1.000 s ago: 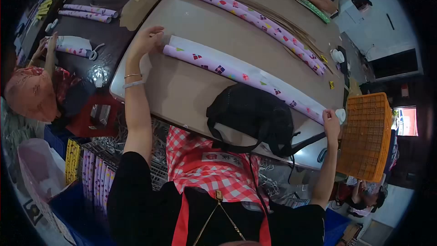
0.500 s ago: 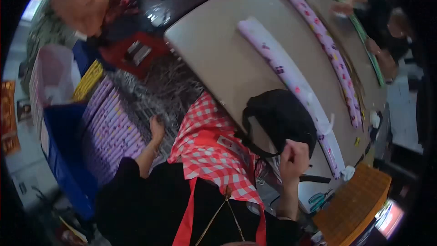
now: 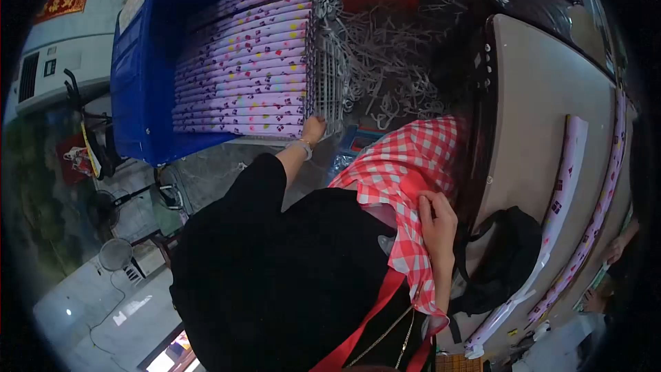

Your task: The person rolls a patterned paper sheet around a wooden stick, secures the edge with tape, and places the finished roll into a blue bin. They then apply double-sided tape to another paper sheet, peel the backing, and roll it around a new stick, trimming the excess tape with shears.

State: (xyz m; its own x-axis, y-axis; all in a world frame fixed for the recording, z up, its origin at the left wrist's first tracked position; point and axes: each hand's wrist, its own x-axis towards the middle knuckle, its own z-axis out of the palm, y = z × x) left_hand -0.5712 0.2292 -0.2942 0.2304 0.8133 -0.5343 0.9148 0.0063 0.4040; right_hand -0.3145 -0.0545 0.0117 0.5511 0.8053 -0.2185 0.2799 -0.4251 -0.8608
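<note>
My left hand (image 3: 315,130) is at the lower right corner of a stack of pink patterned rolls (image 3: 255,62), by the wire rack (image 3: 329,76) beside them. Its fingers are curled, and whether they grip a roll end or the rack cannot be made out. The rolls lie in layers, partly inside a blue bin (image 3: 141,96). My right hand (image 3: 438,215) rests against the red and white checked apron (image 3: 406,165) at my front, fingers bent and a little apart, holding nothing visible.
A tan table (image 3: 527,110) on the right bears long pink patterned rolls (image 3: 561,186) and a black bag (image 3: 506,255). Another person's hands (image 3: 616,251) are at the far right. White strips (image 3: 392,62) hang beyond the rack. A fan (image 3: 116,253) stands lower left.
The view has turned left toward the rolls and bin. My left hand has reached the stack's corner. My right hand has gone from beside the black bag to the apron.
</note>
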